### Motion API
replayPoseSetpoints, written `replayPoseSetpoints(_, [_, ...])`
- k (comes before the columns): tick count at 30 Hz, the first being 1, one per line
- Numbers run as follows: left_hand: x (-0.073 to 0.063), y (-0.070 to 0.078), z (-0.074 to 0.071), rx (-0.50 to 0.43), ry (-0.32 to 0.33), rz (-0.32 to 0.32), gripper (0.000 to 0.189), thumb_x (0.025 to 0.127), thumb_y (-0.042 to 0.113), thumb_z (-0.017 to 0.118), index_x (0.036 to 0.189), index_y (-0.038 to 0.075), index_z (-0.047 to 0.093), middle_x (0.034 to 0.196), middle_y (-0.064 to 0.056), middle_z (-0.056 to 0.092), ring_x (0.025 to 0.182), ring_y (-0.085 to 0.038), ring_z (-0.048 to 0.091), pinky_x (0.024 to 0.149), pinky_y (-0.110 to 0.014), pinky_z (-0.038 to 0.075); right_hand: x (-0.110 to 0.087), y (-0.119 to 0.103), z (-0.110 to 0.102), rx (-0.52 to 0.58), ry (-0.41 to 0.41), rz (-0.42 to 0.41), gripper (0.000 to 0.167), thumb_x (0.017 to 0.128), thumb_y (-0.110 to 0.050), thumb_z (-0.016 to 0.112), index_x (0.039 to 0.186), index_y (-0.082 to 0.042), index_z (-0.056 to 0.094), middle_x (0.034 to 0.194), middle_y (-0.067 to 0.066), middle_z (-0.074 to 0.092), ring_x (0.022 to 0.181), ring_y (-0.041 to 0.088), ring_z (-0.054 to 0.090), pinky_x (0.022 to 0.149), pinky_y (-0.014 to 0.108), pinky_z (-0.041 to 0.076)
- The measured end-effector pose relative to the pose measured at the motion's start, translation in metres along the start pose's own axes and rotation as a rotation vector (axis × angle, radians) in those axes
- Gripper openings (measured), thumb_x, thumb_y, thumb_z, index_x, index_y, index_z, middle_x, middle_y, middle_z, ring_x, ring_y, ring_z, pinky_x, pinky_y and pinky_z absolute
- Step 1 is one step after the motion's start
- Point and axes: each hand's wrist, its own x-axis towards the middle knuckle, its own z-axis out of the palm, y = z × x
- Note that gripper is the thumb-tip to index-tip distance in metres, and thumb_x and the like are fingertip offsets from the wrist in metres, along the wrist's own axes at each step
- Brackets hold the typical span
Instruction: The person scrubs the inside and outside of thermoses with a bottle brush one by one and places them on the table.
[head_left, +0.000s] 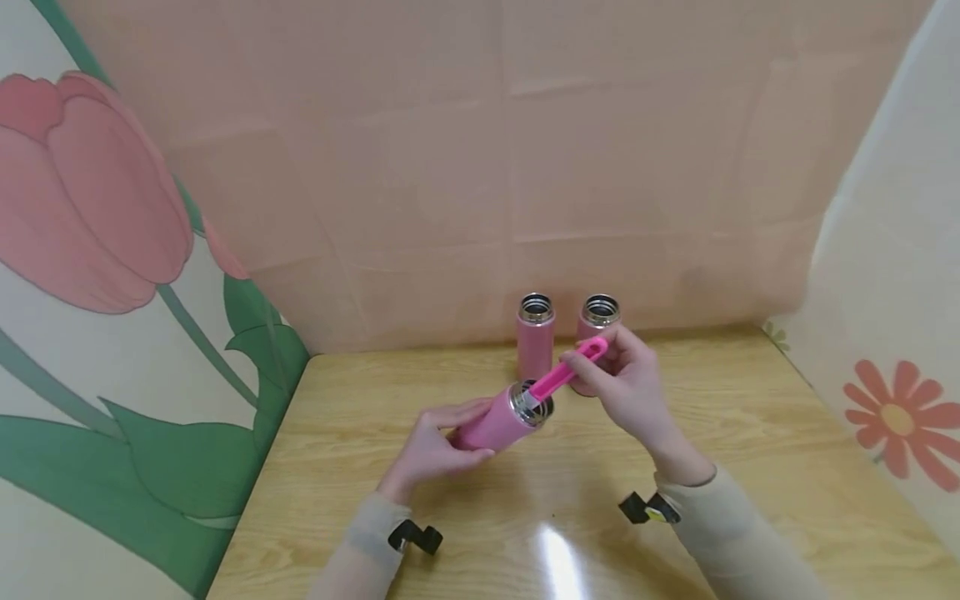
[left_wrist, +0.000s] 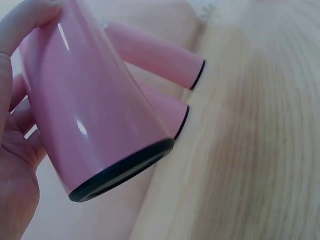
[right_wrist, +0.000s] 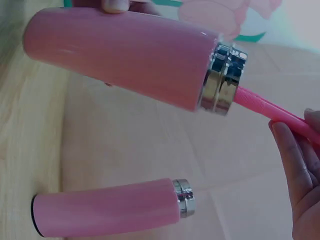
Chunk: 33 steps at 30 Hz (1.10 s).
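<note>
My left hand (head_left: 438,446) grips a pink thermos bottle (head_left: 491,427), tilted with its uncapped steel mouth up and to the right. In the left wrist view the bottle's black base (left_wrist: 122,170) hangs above the table. Between thumb and fingers, my right hand (head_left: 628,383) pinches the bright pink handle (head_left: 566,371) of a bottle brush. The brush's lower part goes into the bottle's mouth, so its head is hidden inside. In the right wrist view the handle (right_wrist: 270,111) slants out past the steel neck (right_wrist: 222,80).
Two more pink bottles stand upright and uncapped at the back of the wooden table (head_left: 337,467): one bottle (head_left: 535,346) left, the other bottle (head_left: 583,386) partly behind my right hand. A pinkish cloth (head_left: 405,167) hangs behind; flowered panels flank both sides.
</note>
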Motion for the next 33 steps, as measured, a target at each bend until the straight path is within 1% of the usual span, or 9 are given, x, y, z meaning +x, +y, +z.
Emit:
replayPoseSetpoints(4, [0.000, -0.004, 0.002, -0.032, 0.060, -0.058, 0.066, 0.081, 0.015, 0.096, 0.143, 0.019, 0.071, 0.141, 0.001, 0.069, 0.128, -0.024, 0.067, 0.107, -0.052, 0.053, 0.005, 0.000, -0.006, 0.081, 0.095, -0.038, 0.013, 0.095, 0.012, 0.073, 0.101, 0.011, 0.062, 0.092, 0.010, 0.079, 0.073, 0.016, 0.075, 0.061, 0.025, 0.062])
replayPoseSetpoints(6, [-0.001, -0.006, 0.002, -0.047, 0.071, -0.072, 0.066, 0.081, 0.014, 0.095, 0.143, 0.017, 0.071, 0.140, -0.001, 0.070, 0.124, -0.025, 0.069, 0.103, -0.052, 0.056, 0.009, -0.003, -0.012, 0.134, 0.142, -0.053, 0.014, 0.096, 0.012, 0.072, 0.105, 0.015, 0.061, 0.093, 0.012, 0.080, 0.077, 0.016, 0.077, 0.067, 0.026, 0.064])
replayPoseSetpoints(9, [0.000, -0.008, 0.002, -0.055, 0.050, -0.071, 0.067, 0.082, 0.016, 0.095, 0.144, 0.017, 0.070, 0.140, 0.001, 0.070, 0.122, -0.025, 0.070, 0.101, -0.052, 0.057, 0.014, -0.010, -0.022, 0.191, 0.206, -0.054, 0.019, 0.099, 0.008, 0.071, 0.109, 0.019, 0.060, 0.093, 0.014, 0.079, 0.080, 0.019, 0.079, 0.071, 0.032, 0.065])
replayPoseSetpoints(13, [0.006, -0.005, 0.005, -0.059, 0.014, -0.054, 0.067, 0.083, 0.020, 0.094, 0.145, 0.021, 0.069, 0.142, 0.005, 0.069, 0.122, -0.022, 0.069, 0.102, -0.050, 0.057, 0.024, -0.021, -0.035, 0.218, 0.271, -0.042, 0.022, 0.100, 0.002, 0.072, 0.109, 0.019, 0.062, 0.091, 0.018, 0.078, 0.080, 0.019, 0.079, 0.073, 0.032, 0.065])
replayPoseSetpoints(16, [0.009, -0.003, 0.007, -0.054, 0.000, -0.027, 0.066, 0.084, 0.019, 0.094, 0.145, 0.020, 0.069, 0.144, 0.004, 0.068, 0.124, -0.023, 0.069, 0.102, -0.045, 0.057, 0.029, -0.026, -0.044, 0.269, 0.312, -0.035, 0.016, 0.100, 0.003, 0.072, 0.108, 0.015, 0.066, 0.090, 0.019, 0.078, 0.082, 0.021, 0.080, 0.076, 0.032, 0.065])
replayPoseSetpoints(21, [0.009, -0.004, 0.008, -0.052, -0.026, 0.010, 0.065, 0.084, 0.014, 0.093, 0.145, 0.017, 0.069, 0.145, 0.000, 0.067, 0.126, -0.024, 0.068, 0.101, -0.041, 0.057, 0.032, -0.027, -0.060, 0.340, 0.397, -0.019, 0.016, 0.099, 0.001, 0.074, 0.106, 0.013, 0.067, 0.089, 0.019, 0.077, 0.082, 0.024, 0.080, 0.077, 0.033, 0.064])
replayPoseSetpoints(26, [0.010, -0.001, 0.008, -0.051, -0.043, 0.012, 0.065, 0.085, 0.017, 0.093, 0.145, 0.018, 0.069, 0.145, 0.000, 0.067, 0.128, -0.025, 0.067, 0.103, -0.045, 0.056, 0.030, -0.028, -0.072, 0.402, 0.443, -0.029, 0.022, 0.098, 0.001, 0.074, 0.106, 0.018, 0.064, 0.087, 0.022, 0.077, 0.080, 0.026, 0.079, 0.075, 0.036, 0.064])
replayPoseSetpoints(30, [0.011, 0.001, 0.008, -0.048, -0.058, -0.011, 0.066, 0.086, 0.020, 0.093, 0.146, 0.024, 0.068, 0.146, 0.005, 0.066, 0.131, -0.023, 0.065, 0.106, -0.050, 0.054, 0.031, -0.030, -0.080, 0.464, 0.497, -0.066, 0.018, 0.097, 0.004, 0.074, 0.103, 0.019, 0.064, 0.085, 0.023, 0.076, 0.077, 0.027, 0.079, 0.073, 0.038, 0.064])
replayPoseSetpoints(33, [0.010, 0.001, 0.007, -0.044, -0.066, -0.021, 0.066, 0.085, 0.021, 0.094, 0.146, 0.027, 0.068, 0.146, 0.008, 0.065, 0.131, -0.021, 0.065, 0.107, -0.051, 0.054, 0.030, -0.031, -0.087, 0.493, 0.521, -0.055, 0.017, 0.098, 0.005, 0.072, 0.104, 0.019, 0.064, 0.087, 0.024, 0.076, 0.079, 0.028, 0.079, 0.073, 0.038, 0.064])
